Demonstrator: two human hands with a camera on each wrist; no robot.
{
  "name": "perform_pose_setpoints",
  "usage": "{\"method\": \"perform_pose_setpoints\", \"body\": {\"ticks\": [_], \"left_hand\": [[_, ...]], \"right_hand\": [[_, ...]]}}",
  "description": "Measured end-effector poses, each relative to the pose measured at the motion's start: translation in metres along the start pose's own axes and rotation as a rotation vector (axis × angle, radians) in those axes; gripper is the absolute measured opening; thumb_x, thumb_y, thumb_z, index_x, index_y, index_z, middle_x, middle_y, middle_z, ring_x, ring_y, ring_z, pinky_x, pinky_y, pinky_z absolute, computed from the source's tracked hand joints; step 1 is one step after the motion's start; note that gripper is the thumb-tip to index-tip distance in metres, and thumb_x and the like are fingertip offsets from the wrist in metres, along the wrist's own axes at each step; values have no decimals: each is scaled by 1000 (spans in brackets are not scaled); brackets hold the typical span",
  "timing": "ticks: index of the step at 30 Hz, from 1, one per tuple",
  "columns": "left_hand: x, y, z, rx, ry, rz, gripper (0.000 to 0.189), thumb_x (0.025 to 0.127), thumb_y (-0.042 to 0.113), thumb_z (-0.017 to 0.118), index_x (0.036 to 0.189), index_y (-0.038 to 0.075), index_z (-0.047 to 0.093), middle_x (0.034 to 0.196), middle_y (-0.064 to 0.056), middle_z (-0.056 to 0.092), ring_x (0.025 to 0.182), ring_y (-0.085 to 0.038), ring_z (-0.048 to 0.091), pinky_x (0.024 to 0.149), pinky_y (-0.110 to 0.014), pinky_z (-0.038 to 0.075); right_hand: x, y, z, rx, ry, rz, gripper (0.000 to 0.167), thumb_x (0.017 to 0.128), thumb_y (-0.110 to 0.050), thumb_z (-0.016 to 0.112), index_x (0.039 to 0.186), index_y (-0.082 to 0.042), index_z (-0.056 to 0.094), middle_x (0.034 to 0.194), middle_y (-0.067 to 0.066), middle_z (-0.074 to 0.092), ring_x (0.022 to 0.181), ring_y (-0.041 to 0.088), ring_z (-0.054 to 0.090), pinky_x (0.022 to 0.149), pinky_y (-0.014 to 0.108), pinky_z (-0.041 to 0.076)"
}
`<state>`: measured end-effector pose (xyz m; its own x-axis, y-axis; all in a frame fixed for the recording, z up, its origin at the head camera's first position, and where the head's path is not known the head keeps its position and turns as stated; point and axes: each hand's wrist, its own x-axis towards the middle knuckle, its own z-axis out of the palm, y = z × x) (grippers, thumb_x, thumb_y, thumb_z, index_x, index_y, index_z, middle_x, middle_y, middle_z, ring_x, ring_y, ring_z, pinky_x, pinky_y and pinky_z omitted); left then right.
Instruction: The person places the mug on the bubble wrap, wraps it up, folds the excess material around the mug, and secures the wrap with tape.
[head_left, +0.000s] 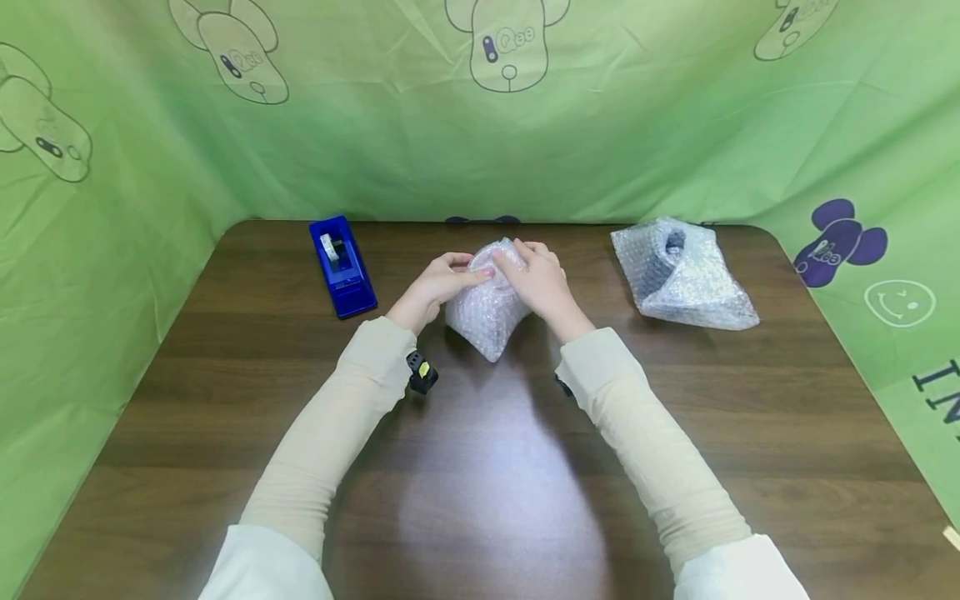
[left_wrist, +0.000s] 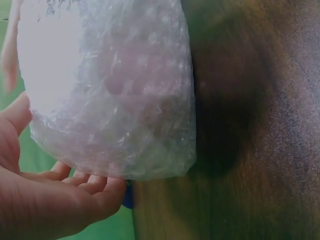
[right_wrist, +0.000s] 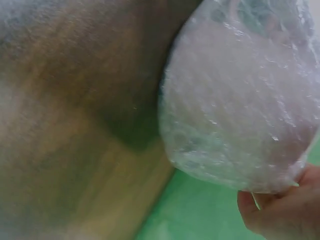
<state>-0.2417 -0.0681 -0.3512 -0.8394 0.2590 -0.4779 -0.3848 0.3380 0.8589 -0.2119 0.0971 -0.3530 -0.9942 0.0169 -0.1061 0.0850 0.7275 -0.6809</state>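
A bubble-wrapped bundle (head_left: 486,321) is held between both hands toward the back middle of the wooden table, its pointed flap hanging toward the person. My left hand (head_left: 438,284) grips its left side, thumb on the near face and fingers behind. On the opposite side, my right hand (head_left: 542,283) holds the upper edge with the thumb on the near face. Through the clear bubble wrap (left_wrist: 135,115) in the left wrist view shows something pinkish; its kind is hidden. The right wrist view has right-hand fingers (right_wrist: 247,210) at the bundle's edge.
A blue tape dispenser (head_left: 351,287) with a roll of tape stands at the back left. Another piece of bubble wrap (head_left: 693,287), partly rolled and folded, lies at the back right. A green printed curtain (head_left: 375,150) hangs behind and beside the table (head_left: 247,375).
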Motion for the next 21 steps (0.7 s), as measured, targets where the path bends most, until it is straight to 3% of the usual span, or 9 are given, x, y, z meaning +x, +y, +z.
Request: {"method": "perform_pose_setpoints", "body": {"ticks": [4,8,14,21], "left_hand": [[1,2,2,17,5,-7,64,88,26,67,143,11,38,147,-12,43,136,-26,40,115,-41,31],[1,6,5,7,7,3,65,87,20,67,143,7,37,145,-14,43,133,-27,41,114,-42,32],[2,7,5,-2,-25,5,66,88,20,67,143,4,35,144,-16,43,132,-28,42,113,-41,32],[1,9,1,20,-32,-41,67,88,26,68,144,7,35,146,-13,41,134,-26,42,113,-39,34]], "right_hand": [[-3,-6,-3,-84,-85,8,98,86,-63,54,152,-2,14,156,20,22,143,39,22,116,55,22],[-6,-11,-1,-126,-109,6,112,81,-63,62,152,1,5,157,22,17,144,40,18,117,53,20],[-9,-15,3,-107,-79,32,118,75,-63,68,152,0,4,157,21,16,144,39,18,117,52,22],[-7,-14,7,-94,-58,12,113,75,-57,70,152,-1,9,155,20,19,141,39,21,115,51,25]]}}
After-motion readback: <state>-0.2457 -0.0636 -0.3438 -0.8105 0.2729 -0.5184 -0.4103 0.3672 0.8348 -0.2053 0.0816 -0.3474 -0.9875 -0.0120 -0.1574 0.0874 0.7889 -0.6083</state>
